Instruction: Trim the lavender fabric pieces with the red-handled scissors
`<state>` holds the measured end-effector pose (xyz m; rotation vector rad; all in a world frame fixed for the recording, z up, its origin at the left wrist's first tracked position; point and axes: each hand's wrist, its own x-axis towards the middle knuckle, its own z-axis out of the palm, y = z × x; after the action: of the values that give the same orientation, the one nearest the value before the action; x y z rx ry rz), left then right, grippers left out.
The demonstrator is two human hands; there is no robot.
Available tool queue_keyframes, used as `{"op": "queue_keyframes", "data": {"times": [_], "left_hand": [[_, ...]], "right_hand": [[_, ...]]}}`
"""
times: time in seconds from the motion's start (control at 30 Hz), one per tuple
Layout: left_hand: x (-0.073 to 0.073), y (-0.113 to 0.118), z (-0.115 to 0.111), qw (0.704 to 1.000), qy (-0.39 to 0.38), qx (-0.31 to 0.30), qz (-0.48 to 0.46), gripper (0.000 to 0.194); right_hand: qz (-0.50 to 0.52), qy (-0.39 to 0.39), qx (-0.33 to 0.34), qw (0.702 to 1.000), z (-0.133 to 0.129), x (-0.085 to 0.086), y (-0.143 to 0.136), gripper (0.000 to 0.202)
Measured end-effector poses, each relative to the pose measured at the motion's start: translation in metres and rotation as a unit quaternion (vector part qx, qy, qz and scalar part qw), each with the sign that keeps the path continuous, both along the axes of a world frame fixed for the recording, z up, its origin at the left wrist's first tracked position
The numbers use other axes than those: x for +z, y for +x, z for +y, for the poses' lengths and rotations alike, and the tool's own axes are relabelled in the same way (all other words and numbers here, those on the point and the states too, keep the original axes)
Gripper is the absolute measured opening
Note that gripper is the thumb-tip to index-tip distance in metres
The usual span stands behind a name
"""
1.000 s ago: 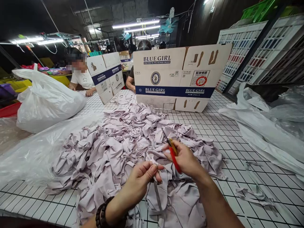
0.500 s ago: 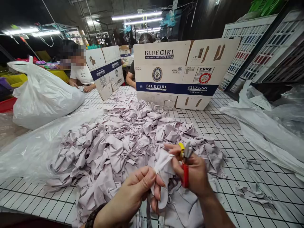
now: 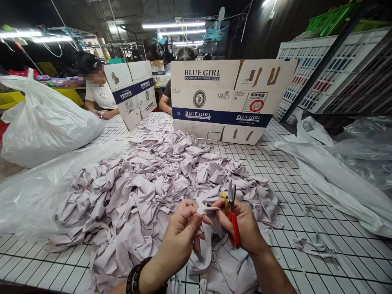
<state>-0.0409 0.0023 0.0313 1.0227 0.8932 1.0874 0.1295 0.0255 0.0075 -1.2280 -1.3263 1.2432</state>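
Note:
My left hand (image 3: 183, 230) pinches the edge of a pale lilac fabric piece (image 3: 208, 245) between thumb and fingers. Close beside it, my right hand (image 3: 241, 226) is closed around small scissors (image 3: 233, 216) with a red handle and a yellow part, blades pointing up. Its thumb and forefinger also grip the same fabric, so a short stretch spans the two hands. The rest of that piece hangs below them. Behind and to the left spreads a large heap of matching fabric pieces (image 3: 147, 188). My right fingers are partly hidden behind the scissors.
Opened beer cartons (image 3: 228, 94) stand across the grid-patterned table (image 3: 294, 196). A full white plastic bag (image 3: 49, 122) sits at left, more plastic bags (image 3: 333, 171) at right. Fabric scraps (image 3: 317, 247) lie right of my hands. Across the table sits a person in white (image 3: 102, 96); another is partly behind a carton.
My hands have drawn the fabric edge into a short folded stretch between them. The scissors have turned more upright in my right hand. The whole view has shifted slightly.

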Motion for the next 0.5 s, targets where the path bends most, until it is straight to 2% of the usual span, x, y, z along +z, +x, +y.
{"op": "queue_keyframes", "data": {"times": [0.07, 0.13, 0.23, 0.33, 0.43, 0.5], "left_hand": [[-0.003, -0.002, 0.001, 0.998, 0.056, 0.025, 0.032, 0.037], [-0.005, -0.002, 0.002, 0.997, 0.075, -0.009, 0.009, 0.036], [-0.008, 0.002, 0.004, 0.992, 0.065, -0.079, -0.076, 0.035], [-0.010, 0.005, 0.007, 0.988, 0.078, -0.086, -0.104, 0.032], [-0.009, 0.007, 0.010, 0.990, 0.102, -0.064, -0.078, 0.032], [-0.008, 0.007, 0.012, 0.989, 0.129, -0.050, -0.048, 0.033]], "right_hand": [[0.005, -0.011, -0.002, 1.000, -0.001, -0.002, 0.000, 0.021], [0.019, -0.037, 0.023, 0.999, 0.000, -0.003, -0.003, 0.023], [0.067, -0.076, 0.066, 0.993, 0.003, -0.006, -0.008, 0.030], [0.088, -0.092, 0.035, 0.991, 0.001, -0.005, -0.006, 0.039], [0.048, -0.073, -0.005, 0.996, -0.009, 0.005, 0.007, 0.037], [-0.026, -0.043, 0.006, 0.999, -0.020, 0.015, 0.018, 0.032]]}}
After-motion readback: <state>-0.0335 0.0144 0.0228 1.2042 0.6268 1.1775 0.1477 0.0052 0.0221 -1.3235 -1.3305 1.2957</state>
